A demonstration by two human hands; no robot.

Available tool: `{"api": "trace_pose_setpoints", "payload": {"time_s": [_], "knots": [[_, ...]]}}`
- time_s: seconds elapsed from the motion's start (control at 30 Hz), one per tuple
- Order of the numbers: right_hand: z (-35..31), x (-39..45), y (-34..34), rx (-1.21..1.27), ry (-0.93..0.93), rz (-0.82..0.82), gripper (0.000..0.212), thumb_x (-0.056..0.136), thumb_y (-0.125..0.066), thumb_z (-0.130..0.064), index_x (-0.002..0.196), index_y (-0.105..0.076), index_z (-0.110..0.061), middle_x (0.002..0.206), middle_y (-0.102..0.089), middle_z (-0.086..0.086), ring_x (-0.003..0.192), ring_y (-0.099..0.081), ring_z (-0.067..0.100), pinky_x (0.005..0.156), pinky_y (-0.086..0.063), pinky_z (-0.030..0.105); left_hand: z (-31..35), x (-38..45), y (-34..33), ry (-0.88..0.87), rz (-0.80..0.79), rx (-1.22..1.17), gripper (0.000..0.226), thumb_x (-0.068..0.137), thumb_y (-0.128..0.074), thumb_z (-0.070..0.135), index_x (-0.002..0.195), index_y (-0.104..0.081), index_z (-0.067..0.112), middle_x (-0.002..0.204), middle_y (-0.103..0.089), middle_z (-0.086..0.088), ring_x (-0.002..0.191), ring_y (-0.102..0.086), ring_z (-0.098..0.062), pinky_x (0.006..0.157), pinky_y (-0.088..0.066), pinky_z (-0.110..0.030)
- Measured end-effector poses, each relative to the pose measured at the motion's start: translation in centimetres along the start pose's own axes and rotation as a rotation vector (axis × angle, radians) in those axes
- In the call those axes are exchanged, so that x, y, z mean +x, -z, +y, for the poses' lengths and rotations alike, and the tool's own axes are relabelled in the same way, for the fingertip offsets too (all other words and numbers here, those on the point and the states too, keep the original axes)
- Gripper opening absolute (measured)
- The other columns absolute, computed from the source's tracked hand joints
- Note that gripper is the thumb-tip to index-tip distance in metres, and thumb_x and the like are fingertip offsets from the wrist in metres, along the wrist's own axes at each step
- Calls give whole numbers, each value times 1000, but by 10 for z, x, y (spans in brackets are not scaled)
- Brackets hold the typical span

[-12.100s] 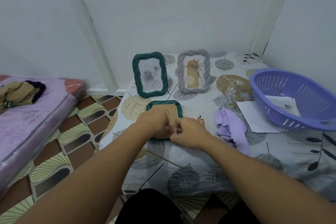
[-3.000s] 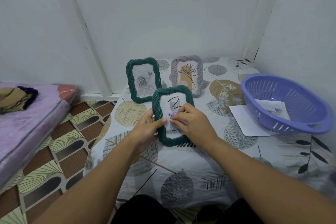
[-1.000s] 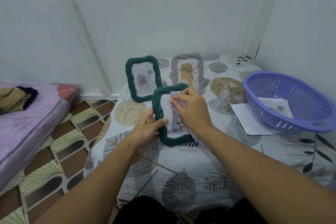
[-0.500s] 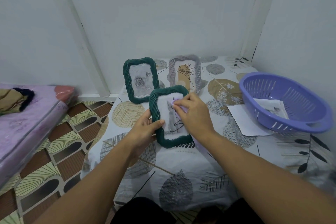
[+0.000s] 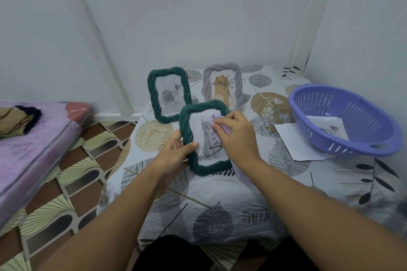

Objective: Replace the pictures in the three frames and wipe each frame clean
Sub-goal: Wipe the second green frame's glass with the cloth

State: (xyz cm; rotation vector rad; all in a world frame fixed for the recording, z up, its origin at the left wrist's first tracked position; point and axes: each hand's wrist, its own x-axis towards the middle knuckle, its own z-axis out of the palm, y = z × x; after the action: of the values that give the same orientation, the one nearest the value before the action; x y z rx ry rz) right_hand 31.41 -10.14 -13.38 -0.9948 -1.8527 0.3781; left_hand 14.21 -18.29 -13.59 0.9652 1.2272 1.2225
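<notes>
My left hand [image 5: 176, 152] grips the left edge of a dark green rope-edged frame [image 5: 199, 166] and holds it upright above the table. It shows a grey cat picture with a black scribble. My right hand [image 5: 236, 136] presses a lilac cloth [image 5: 217, 120] against the upper right of its glass; the cloth's tail hangs below my wrist. Behind it stand a second green frame [image 5: 168, 93] with a rose picture and a grey frame [image 5: 222, 84] with a plant drawing.
A purple slotted basket [image 5: 343, 121] with a printed picture inside sits at the right, on a white sheet of paper [image 5: 295, 142]. The leaf-patterned tablecloth [image 5: 220, 204] covers the table. A purple mattress [image 5: 33, 145] lies at the left; walls close in behind and at the right.
My right hand with the cloth has slid rightward across the top of the glass, uncovering the cat picture. My left hand keeps its hold on the frame's left edge.
</notes>
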Motion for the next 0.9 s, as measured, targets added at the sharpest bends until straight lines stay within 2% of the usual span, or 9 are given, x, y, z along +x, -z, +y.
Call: {"api": "trace_pose_setpoints", "payload": {"time_s": [0.13,0.2,0.27,0.4,0.53,0.67,0.9], "knots": [[-3,-9,-2,0,87,-75,15,93,-73,-25,104,-80,-17,91,-56,-5,82,-58,5,76,-52,25,-1,-1,0,-14,-5,-6,42,103,-55,5,136,-52,30,129,-69,-10,116,-69,-30,99,-54,-55],[1,-4,1,7,38,-24,16,93,-74,-25,106,-80,-17,93,-58,-5,83,-58,5,78,-52,24,0,0,0,-15,-8,-4,43,102,-55,5,135,-53,32,129,-70,-9,116,-69,-30,98,-54,-54],[4,-3,2,24,-14,18,17,93,-74,-24,107,-80,-17,94,-59,-4,84,-59,8,80,-53,27,-1,0,0,-14,-5,1,43,102,-55,5,135,-52,33,129,-70,-8,117,-68,-30,98,-54,-53],[-2,-12,1,-12,86,-61,17,93,-74,-25,106,-80,-16,92,-57,-5,82,-60,9,76,-56,29,-2,1,0,-18,-4,-3,44,103,-55,5,137,-52,32,130,-70,-8,117,-68,-31,99,-54,-54],[5,-7,2,1,-13,17,16,93,-74,-26,106,-80,-18,92,-57,-7,82,-57,6,78,-53,27,-1,0,-1,-16,-4,-5,42,103,-54,5,135,-53,32,128,-70,-7,117,-68,-30,99,-54,-53],[3,-11,0,-25,38,-47,18,92,-75,-26,107,-80,-17,91,-57,-7,81,-57,6,76,-54,25,-2,1,0,-7,10,-22,43,102,-54,4,136,-52,31,128,-70,-8,116,-69,-30,101,-53,-56],[9,-5,0,-7,-29,-19,18,93,-74,-28,108,-80,-20,91,-57,-7,82,-56,6,77,-52,27,-1,2,-1,-4,18,-23,43,102,-54,3,137,-52,29,125,-72,-7,114,-70,-29,101,-52,-54]]}}
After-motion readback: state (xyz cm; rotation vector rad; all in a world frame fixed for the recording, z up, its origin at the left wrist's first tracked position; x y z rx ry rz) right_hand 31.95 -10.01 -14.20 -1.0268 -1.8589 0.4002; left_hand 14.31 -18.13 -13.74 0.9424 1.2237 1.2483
